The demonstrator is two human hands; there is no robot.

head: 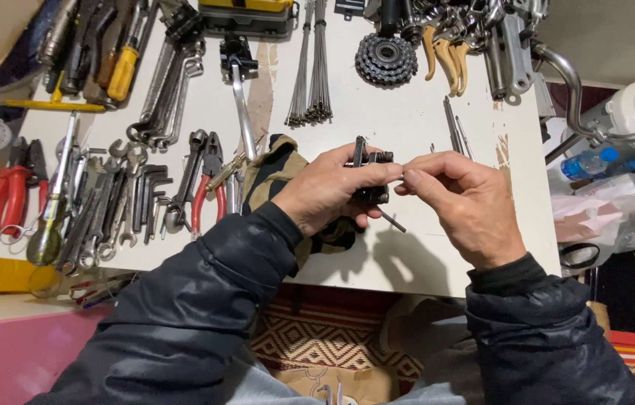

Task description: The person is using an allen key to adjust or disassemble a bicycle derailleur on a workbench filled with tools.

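In the head view, both hands meet at the centre of the frame above a white table (422, 127). The left hand (329, 191) is closed around a small black metal tool (371, 176), its fingers wrapped over the body so that only the top and a thin rod sticking out toward the lower right are visible. The right hand (461, 202) comes in from the right with thumb and forefinger pressed together on the right end of that tool, the other fingers curled loosely beneath. Under the left wrist lies a tan and black cloth (276, 169), partly covered by the dark sleeve. In the left half of the frame a spread of wrenches (118, 199) covers the table, with red-handled pliers (6, 195) at the far left and a second pair of pliers (209, 180) nearer the cloth. At the upper centre a bundle of spokes (310, 67) lies lengthwise, and just right of it sits a toothed cassette (386, 58). Yellow brake levers (445, 52) lie at the upper right, and a curved chrome handlebar (580, 97) runs off the right edge.
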